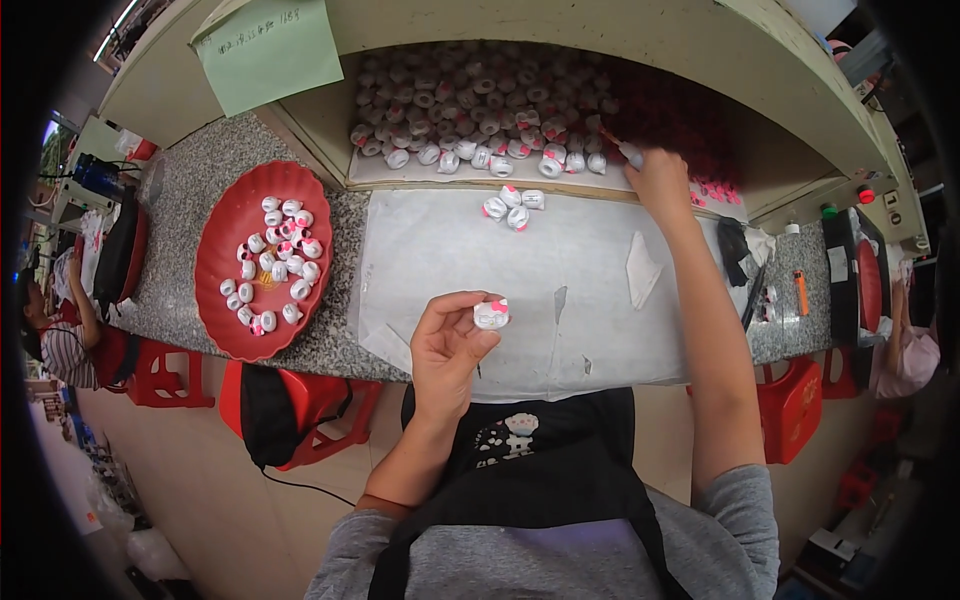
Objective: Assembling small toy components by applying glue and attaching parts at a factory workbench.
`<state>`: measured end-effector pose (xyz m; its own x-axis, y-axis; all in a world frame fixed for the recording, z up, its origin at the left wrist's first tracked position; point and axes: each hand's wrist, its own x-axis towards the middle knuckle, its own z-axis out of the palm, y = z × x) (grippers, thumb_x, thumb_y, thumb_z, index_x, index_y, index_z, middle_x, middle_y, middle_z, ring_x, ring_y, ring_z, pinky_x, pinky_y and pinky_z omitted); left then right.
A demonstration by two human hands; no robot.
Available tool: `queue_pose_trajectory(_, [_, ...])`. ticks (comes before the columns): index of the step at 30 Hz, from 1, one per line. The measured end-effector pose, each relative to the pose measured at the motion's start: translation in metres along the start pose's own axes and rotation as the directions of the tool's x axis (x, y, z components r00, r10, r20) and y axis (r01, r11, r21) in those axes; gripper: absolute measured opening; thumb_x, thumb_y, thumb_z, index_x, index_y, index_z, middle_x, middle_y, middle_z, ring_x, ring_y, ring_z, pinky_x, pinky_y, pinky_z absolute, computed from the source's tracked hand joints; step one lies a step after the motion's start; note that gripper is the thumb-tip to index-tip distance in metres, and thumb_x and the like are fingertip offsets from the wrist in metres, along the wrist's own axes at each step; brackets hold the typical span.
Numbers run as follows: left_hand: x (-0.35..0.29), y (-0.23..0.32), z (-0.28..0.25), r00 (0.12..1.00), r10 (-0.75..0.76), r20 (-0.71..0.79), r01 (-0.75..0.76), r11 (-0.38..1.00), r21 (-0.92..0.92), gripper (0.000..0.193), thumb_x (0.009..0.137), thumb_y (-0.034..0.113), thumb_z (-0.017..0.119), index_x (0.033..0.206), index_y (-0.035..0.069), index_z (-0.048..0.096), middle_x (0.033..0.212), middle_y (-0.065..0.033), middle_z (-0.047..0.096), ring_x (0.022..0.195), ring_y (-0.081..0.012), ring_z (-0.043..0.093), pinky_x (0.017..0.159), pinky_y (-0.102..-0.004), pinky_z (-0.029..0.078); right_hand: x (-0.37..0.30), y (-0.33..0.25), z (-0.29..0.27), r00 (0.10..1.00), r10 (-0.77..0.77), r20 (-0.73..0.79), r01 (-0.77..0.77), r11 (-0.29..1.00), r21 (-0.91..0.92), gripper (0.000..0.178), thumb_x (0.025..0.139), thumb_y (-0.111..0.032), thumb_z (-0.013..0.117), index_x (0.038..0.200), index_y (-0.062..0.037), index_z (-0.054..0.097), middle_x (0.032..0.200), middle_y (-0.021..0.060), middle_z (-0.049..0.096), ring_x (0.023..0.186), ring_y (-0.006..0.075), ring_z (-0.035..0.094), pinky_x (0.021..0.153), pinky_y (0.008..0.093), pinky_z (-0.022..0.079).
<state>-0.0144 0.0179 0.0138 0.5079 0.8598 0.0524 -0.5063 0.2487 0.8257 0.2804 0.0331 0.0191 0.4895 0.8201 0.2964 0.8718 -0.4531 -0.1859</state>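
Note:
My left hand pinches a small white toy head with a pink bow between thumb and fingers, above the near part of the white sheet. My right hand is stretched to the far right, at the front of the shelf compartment. It is closed round a slim whitish tool with a thin reddish tip pointing up and left; its exact kind I cannot make out. Beyond that tip lies a pile of white toy heads, and beside them a heap of small pink pieces.
Several white heads lie on the sheet near the shelf. A red scalloped tray with more heads stands on the left of the speckled counter. A paper scrap and black cloth lie rightward. Red stools stand below; other people work at both sides.

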Motion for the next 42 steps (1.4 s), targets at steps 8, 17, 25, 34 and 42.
queue_pose_trajectory(8, [0.002,-0.011,0.014,0.993,-0.04,0.111,0.046,0.997,-0.054,0.033,0.068,-0.001,0.058,0.098,0.001,0.044,0.101,-0.0147,0.05,0.1,-0.0228,0.046,0.086,-0.0328,0.035,-0.081,-0.053,-0.045,0.93,0.153,0.334,-0.339,0.007,0.941,0.011,0.066,-0.001,0.056,0.077,-0.0013,0.052,0.069,0.0074,0.054,0.057,0.0118,0.048,0.053,0.023,0.037])
queue_pose_trajectory(17, [-0.01,-0.027,0.027,0.973,-0.1,0.209,0.12,0.989,-0.088,0.032,0.068,-0.004,0.057,0.098,-0.002,0.045,0.102,-0.0149,0.049,0.1,-0.0212,0.046,0.086,-0.0314,0.036,-0.151,-0.089,-0.04,0.924,0.211,0.319,-0.306,-0.093,0.948,0.014,0.067,0.003,0.056,0.079,0.0001,0.05,0.076,0.0097,0.055,0.067,0.0137,0.051,0.061,0.0237,0.041])
queue_pose_trajectory(25, [-0.011,-0.024,0.025,0.952,-0.101,0.289,0.121,0.991,-0.052,0.031,0.068,-0.001,0.058,0.097,-0.003,0.045,0.1,-0.0168,0.05,0.1,-0.0228,0.046,0.086,-0.0332,0.035,-0.156,-0.071,-0.044,0.899,0.072,0.433,-0.431,-0.035,0.902,0.011,0.066,0.001,0.058,0.075,0.0014,0.051,0.07,0.0062,0.053,0.06,0.01,0.048,0.054,0.0204,0.038])
queue_pose_trajectory(34, [-0.009,-0.021,0.026,0.962,-0.13,0.242,0.15,0.986,-0.067,0.032,0.069,0.0,0.058,0.097,-0.002,0.045,0.099,-0.0167,0.051,0.095,-0.0224,0.049,0.084,-0.0327,0.037,-0.156,-0.065,-0.043,0.907,0.111,0.407,-0.41,0.008,0.912,0.009,0.067,0.001,0.058,0.072,0.0015,0.05,0.067,0.0059,0.052,0.056,0.0103,0.046,0.051,0.0206,0.036])
queue_pose_trajectory(42, [-0.009,-0.022,0.024,0.972,-0.151,0.178,0.166,0.984,-0.069,0.031,0.07,-0.003,0.056,0.098,-0.003,0.044,0.098,-0.0155,0.05,0.093,-0.0204,0.05,0.081,-0.0316,0.041,-0.16,-0.063,-0.056,0.917,0.09,0.388,-0.383,-0.069,0.921,0.009,0.066,0.003,0.055,0.071,0.0025,0.048,0.067,0.0082,0.048,0.053,0.0113,0.042,0.049,0.0213,0.033])
